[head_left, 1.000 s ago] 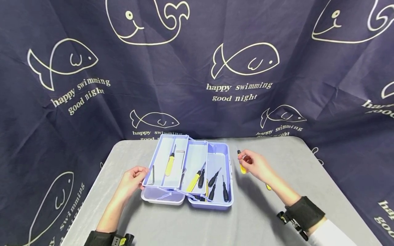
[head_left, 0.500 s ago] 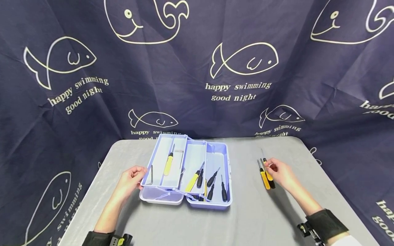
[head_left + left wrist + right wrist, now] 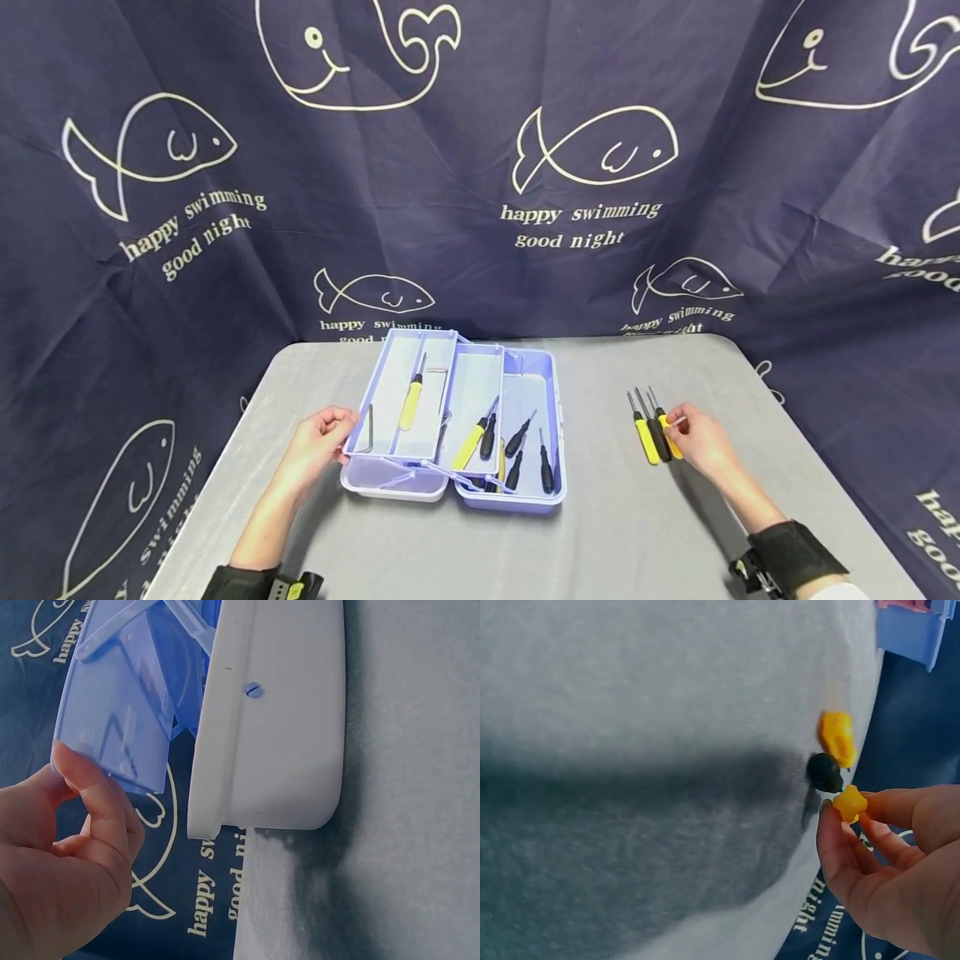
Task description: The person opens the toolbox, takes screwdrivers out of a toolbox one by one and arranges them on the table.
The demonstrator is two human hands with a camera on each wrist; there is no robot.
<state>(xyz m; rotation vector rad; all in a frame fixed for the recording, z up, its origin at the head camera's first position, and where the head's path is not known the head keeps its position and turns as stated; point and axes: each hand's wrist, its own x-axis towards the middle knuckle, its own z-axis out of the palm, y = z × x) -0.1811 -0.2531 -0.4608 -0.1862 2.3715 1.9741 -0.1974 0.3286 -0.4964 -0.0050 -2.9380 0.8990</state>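
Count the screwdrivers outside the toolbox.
3: a yellow screwdriver nearest the toolbox, a black screwdriver in the middle, and a second yellow screwdriver farthest out, pinched by the right hand. None looks hidden.

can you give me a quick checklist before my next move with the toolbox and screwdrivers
1. Right grip free: not ok, it pinches the handle of the rightmost yellow screwdriver.
2. That screwdriver's whole handle resting on the table: cannot tell, fingers cover part.
3. Left grip on the upper tray: ok, at its left edge.
4. Hex key near that edge inside the tray: ok.
5. Shaft of the neighbouring black screwdriver pointing away from the person: ok.
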